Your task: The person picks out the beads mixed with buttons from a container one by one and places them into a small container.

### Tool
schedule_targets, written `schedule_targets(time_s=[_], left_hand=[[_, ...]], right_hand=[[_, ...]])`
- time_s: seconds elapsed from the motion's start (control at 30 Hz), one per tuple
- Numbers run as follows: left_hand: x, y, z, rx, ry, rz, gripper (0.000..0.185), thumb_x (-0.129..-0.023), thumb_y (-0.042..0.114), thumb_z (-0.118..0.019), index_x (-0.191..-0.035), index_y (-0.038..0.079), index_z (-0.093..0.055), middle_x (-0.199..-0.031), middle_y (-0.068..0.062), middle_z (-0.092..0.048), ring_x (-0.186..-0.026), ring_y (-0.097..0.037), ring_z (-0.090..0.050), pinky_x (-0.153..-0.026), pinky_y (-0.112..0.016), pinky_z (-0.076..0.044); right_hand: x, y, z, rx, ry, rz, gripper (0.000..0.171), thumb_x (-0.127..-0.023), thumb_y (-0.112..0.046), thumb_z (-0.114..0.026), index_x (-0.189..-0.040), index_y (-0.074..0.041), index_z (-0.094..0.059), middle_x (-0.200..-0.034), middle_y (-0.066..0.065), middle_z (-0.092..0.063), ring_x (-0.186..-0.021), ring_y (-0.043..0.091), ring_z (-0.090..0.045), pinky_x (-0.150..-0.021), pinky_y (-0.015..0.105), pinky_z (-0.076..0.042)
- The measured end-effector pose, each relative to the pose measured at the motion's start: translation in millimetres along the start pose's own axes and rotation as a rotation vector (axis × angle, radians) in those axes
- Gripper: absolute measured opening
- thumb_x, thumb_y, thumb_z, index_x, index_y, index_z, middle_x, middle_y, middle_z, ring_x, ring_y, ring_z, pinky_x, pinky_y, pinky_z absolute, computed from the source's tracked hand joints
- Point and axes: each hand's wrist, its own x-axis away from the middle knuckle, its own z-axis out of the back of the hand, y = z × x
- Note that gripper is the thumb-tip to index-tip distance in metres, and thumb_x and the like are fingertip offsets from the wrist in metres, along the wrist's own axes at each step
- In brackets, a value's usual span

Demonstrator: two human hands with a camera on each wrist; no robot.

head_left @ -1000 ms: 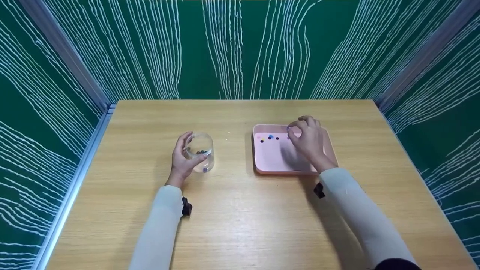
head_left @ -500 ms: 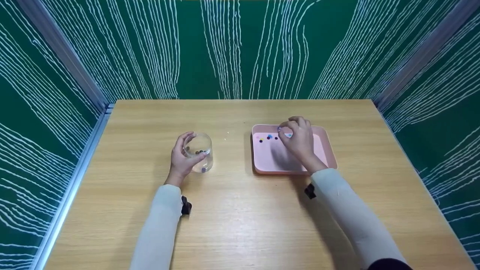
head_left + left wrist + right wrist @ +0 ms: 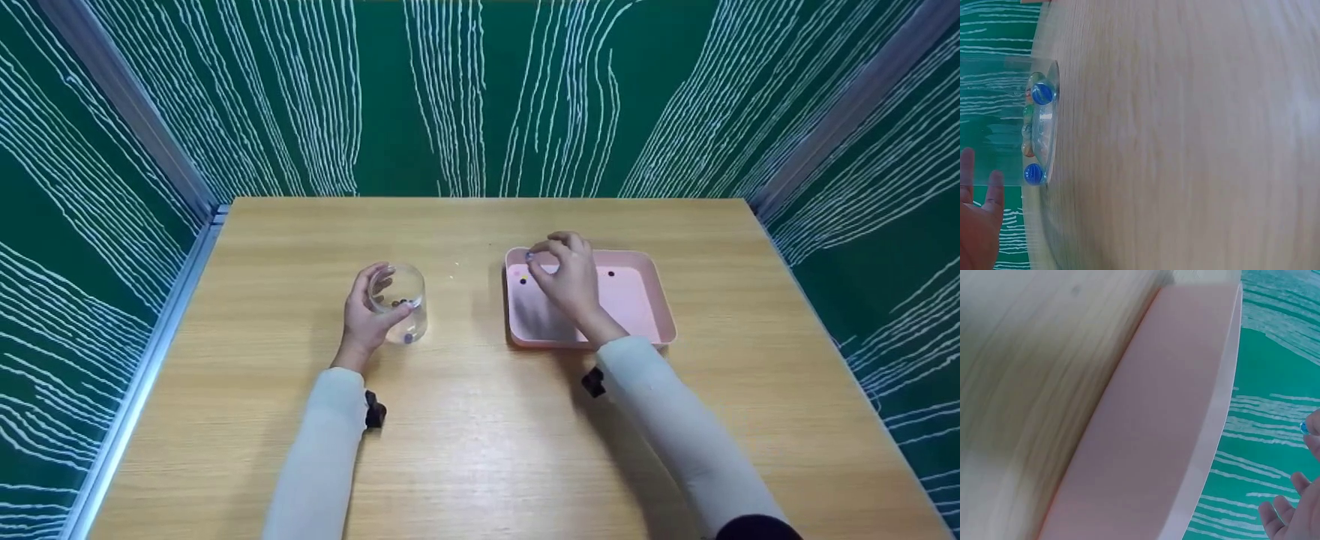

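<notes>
My left hand (image 3: 364, 321) grips a clear plastic cup (image 3: 417, 319), which stands upright on the table, fingers behind and thumb across the near side. Several glass marbles lie at its bottom; a blue marble (image 3: 1033, 174) shows plainly in the left wrist view. Over the left part of a pink tray (image 3: 626, 307), my right hand (image 3: 572, 281) pinches a small blue marble (image 3: 1303, 428) between thumb and index finger, its other fingers spread. In the tray a dark marble (image 3: 611, 274) sits toward the back right and another (image 3: 523, 281) at the left; the hand covers others.
Both the cup and the tray rest on a wooden table (image 3: 465, 420). Tiny white specks (image 3: 454, 264) lie between them. Green panels (image 3: 420, 97) with white lines rise behind the table and along both sides, framed by metal posts.
My right hand has moved left over the tray with the pinched marble, uncovering a dark marble at the right and covering some at the left. The left hand and cup stay put.
</notes>
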Motion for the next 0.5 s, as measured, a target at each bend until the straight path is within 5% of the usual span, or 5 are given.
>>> schedule_targets(time_s=[0.23,0.5], left_hand=[[-1.6,-2.8,0.0,0.037,-0.013,0.005,0.073,-0.073,-0.002,-0.074,-0.137,-0.003,-0.040,-0.141,-0.027,-0.044,-0.131,-0.050,-0.033,-0.110,-0.065,-0.019],[-0.9,-3.1,-0.9,0.041,0.009,-0.006,0.074,-0.071,-0.003,-0.074,-0.137,-0.004,-0.041,-0.139,-0.027,-0.046,-0.127,-0.039,-0.042,-0.110,-0.065,-0.022]], right_hand=[[1,-18,-15,-0.021,-0.026,0.021,0.016,-0.083,-0.025,-0.070,-0.095,-0.016,-0.074,-0.120,0.009,-0.059,-0.116,0.030,-0.051,-0.095,0.047,-0.044],[3,-33,-28,-0.053,-0.044,0.020,0.016,-0.086,-0.030,-0.068,-0.095,-0.017,-0.074,-0.121,0.008,-0.059,-0.115,0.027,-0.050,-0.094,0.044,-0.046]])
